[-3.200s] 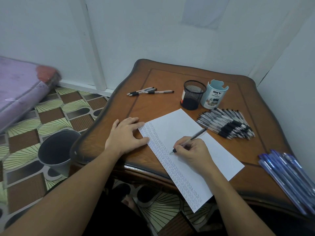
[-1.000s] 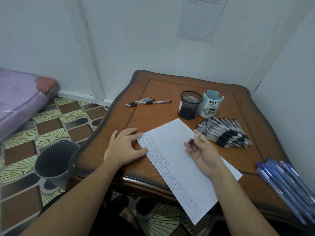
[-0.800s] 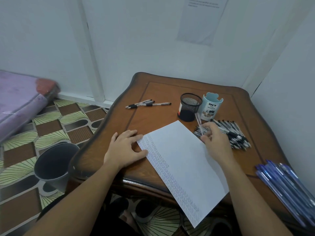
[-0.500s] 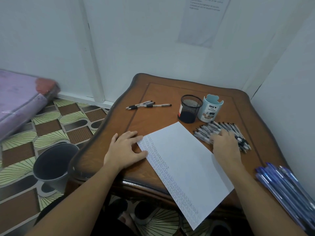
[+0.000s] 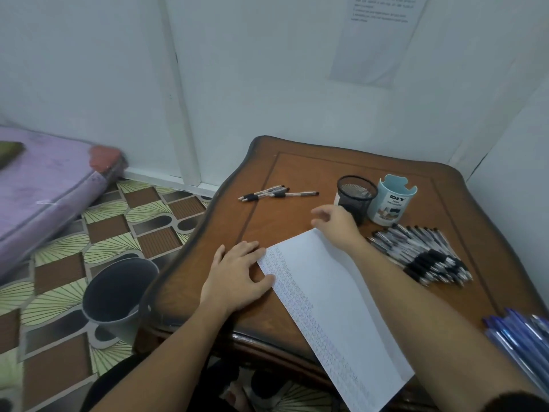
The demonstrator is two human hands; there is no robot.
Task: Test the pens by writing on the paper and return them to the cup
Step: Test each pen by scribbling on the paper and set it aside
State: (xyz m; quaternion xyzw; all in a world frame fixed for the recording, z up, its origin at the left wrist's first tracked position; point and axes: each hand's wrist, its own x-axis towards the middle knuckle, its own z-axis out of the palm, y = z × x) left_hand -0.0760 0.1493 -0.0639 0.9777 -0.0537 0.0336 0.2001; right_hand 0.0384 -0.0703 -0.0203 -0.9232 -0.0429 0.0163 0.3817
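A white paper with rows of small scribbles along its left edge lies on the wooden table. My left hand rests flat on the table, fingertips on the paper's left edge. My right hand hovers over the paper's far corner, fingers loosely spread toward the left, holding nothing that I can see. Three pens lie at the far left of the table. A black mesh cup and a light blue cup stand behind my right hand. A pile of black-and-white pens lies at the right.
Several blue pens lie at the table's near right edge. A grey bin stands on the patterned floor left of the table. A purple mattress lies at far left. White walls close the back and right.
My right hand stopped writing, carried the pen to the pile at the right, left it there, and has swung left past the mesh cup, empty. My left hand stayed on the paper.
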